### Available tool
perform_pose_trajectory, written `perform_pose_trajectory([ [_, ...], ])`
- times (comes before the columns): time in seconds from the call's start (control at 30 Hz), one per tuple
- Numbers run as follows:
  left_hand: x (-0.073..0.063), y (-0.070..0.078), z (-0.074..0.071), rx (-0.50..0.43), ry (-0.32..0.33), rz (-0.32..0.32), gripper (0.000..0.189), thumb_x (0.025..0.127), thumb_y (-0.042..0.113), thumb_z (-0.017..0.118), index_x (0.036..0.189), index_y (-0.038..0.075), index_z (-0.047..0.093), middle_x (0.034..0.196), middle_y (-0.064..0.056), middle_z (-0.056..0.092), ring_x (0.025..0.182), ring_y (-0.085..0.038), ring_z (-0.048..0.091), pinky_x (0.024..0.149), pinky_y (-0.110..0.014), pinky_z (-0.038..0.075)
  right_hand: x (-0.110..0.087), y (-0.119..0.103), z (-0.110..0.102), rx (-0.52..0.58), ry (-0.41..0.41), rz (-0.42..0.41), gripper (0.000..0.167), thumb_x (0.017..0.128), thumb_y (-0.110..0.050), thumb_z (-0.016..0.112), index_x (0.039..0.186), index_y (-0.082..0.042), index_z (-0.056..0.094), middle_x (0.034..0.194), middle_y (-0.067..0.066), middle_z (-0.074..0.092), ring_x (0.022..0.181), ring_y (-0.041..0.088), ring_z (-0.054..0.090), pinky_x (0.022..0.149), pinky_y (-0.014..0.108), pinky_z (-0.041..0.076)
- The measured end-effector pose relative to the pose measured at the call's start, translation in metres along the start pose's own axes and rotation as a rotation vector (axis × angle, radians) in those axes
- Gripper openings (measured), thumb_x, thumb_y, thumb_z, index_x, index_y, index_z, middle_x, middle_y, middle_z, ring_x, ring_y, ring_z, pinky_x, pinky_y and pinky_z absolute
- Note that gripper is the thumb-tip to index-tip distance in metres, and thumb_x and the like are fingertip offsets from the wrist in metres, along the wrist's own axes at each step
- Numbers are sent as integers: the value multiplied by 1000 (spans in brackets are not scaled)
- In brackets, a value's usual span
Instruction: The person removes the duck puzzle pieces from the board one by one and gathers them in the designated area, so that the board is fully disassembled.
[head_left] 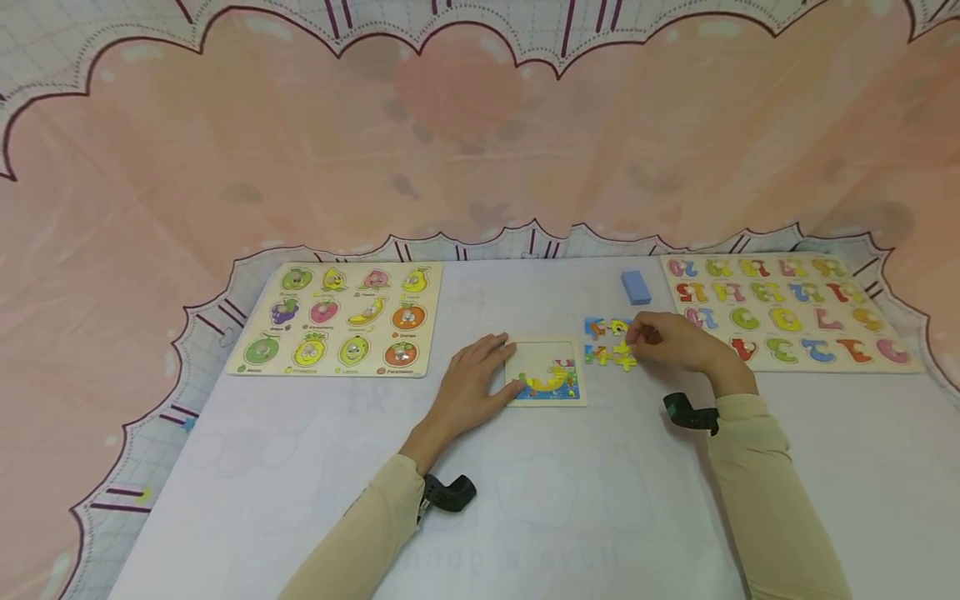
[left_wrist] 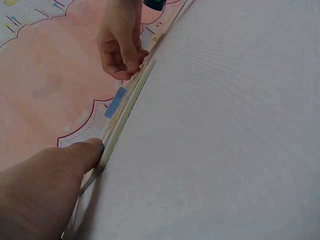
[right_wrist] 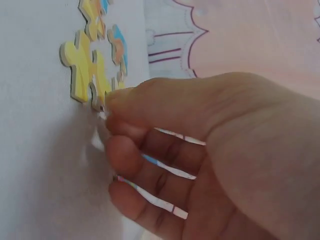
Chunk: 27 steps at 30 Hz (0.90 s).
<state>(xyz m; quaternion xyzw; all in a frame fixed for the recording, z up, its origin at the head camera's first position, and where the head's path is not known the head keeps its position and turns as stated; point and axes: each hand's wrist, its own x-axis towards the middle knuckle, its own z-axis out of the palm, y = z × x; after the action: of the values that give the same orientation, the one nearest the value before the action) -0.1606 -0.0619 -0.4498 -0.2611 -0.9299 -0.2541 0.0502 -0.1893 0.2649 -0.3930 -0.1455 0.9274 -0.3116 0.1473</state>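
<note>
On the table lies a small puzzle tray [head_left: 547,405], partly filled with pieces in its lower part that show a yellow curve and blue below. My left hand [head_left: 468,379] rests on the tray's left side, fingers fairly straight, the thumb [left_wrist: 90,150] on its near left corner. Several loose jigsaw pieces [head_left: 597,354] lie just right of the tray. My right hand [head_left: 667,340] is at their right edge with bent fingers, thumb and forefinger tips close together beside a yellow jigsaw piece [right_wrist: 80,70]. Whether they pinch a piece is hidden.
A blue block [head_left: 635,287] lies behind the loose pieces. To the left is a fruit puzzle board [head_left: 337,321]; to the right, a number puzzle board [head_left: 795,312] reaches behind my right hand. A peach-coloured patterned cloth [head_left: 480,150] borders the table's far side.
</note>
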Motion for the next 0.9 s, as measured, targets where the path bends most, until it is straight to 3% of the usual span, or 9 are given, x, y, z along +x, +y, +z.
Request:
perform_pose_trajectory([
  [0.27, -1, -1, 1, 4, 0, 2, 60, 87, 44, 62, 137, 13, 51, 147, -4, 43, 139, -22, 36, 113, -46, 27, 9, -7, 12, -28, 59, -106, 9, 91, -12, 58, 98, -7, 63, 88, 4, 61, 80, 18, 51, 69, 27, 44],
  [0.6, -1, 0, 0, -3, -1, 4, 59, 88, 43, 62, 137, 12, 51, 147, -5, 43, 138, -23, 36, 113, -47, 27, 17, -21, 28, 4, 27, -137, 13, 92, -13, 60, 104, -9, 63, 87, 2, 61, 80, 18, 51, 68, 26, 45],
  [0.9, -1, -2, 2, 9, 3, 4, 60, 88, 44, 62, 138, 13, 50, 148, -4, 43, 139, -22, 35, 114, -46, 27, 19, -38, 37, -83, -28, -163, 30, 85, -19, 70, 113, -10, 66, 95, 0, 59, 82, 15, 51, 73, 27, 46],
])
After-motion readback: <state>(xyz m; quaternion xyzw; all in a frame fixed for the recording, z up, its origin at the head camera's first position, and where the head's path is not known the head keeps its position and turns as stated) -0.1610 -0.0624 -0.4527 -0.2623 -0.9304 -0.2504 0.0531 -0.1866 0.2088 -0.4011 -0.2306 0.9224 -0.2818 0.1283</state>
